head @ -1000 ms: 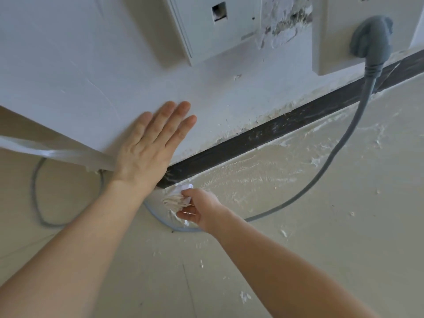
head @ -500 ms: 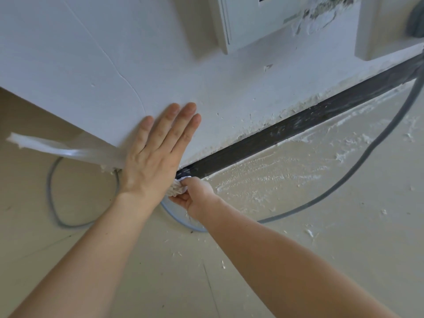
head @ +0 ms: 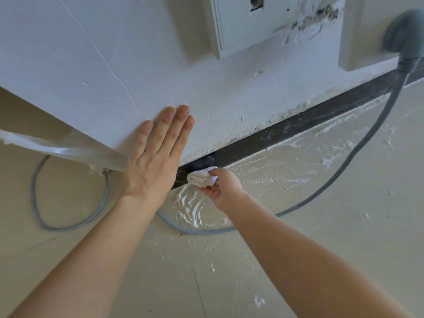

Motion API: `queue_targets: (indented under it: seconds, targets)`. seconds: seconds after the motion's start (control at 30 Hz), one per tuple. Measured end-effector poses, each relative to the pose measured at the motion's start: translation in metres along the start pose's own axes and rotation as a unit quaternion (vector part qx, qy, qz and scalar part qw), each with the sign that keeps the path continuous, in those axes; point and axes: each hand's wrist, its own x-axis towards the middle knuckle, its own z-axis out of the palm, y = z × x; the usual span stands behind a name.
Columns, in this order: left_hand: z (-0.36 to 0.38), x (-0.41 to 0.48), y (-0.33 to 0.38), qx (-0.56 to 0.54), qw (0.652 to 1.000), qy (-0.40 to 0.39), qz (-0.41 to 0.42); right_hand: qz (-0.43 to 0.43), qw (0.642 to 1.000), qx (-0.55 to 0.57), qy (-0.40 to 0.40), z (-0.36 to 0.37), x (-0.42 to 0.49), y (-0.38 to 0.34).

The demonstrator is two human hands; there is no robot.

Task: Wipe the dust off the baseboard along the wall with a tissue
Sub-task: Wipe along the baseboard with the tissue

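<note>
A dark baseboard point(head: 296, 128) runs along the foot of the white wall point(head: 96, 72), rising from lower left to upper right, streaked with white dust. My right hand point(head: 223, 188) grips a crumpled white tissue point(head: 200, 177) and presses it against the baseboard's left end. My left hand point(head: 156, 157) lies flat on the wall just left of the tissue, fingers together and pointing up. It holds nothing.
A grey cable point(head: 358, 145) drops from a plug point(head: 405, 40) in a wall socket at upper right, curves over the floor under my right forearm and loops at left. White plaster smears point(head: 190, 207) cover the floor by the baseboard. A wall panel point(head: 247, 24) sits above. A white strip point(head: 57, 150) sticks out left.
My right hand has shifted the tissue a little to the right along the baseboard, out from beside my left palm. My left hand stays pressed on the wall.
</note>
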Motion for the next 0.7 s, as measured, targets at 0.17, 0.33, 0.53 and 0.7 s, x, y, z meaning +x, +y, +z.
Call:
queue_targets:
  seconds: [0.17, 0.33, 0.53, 0.7]
  targets:
    - [0.001, -0.002, 0.002, 0.004, 1.0, -0.016, -0.002, -0.049, 0.996, 0.068, 0.012, -0.029, -0.017, -0.055]
    - [0.002, -0.002, 0.004, 0.02, 0.999, -0.027, 0.001, -0.115, 0.961, 0.253, -0.012, -0.062, -0.035, -0.066]
    - [0.004, -0.004, 0.0, 0.022, 1.0, -0.016, 0.004, 0.01, 0.998, 0.031, -0.053, -0.01, -0.035, -0.027]
    - [0.004, -0.004, 0.002, 0.043, 0.999, -0.014, 0.009, -0.013, 0.998, 0.051, -0.033, -0.008, -0.039, -0.07]
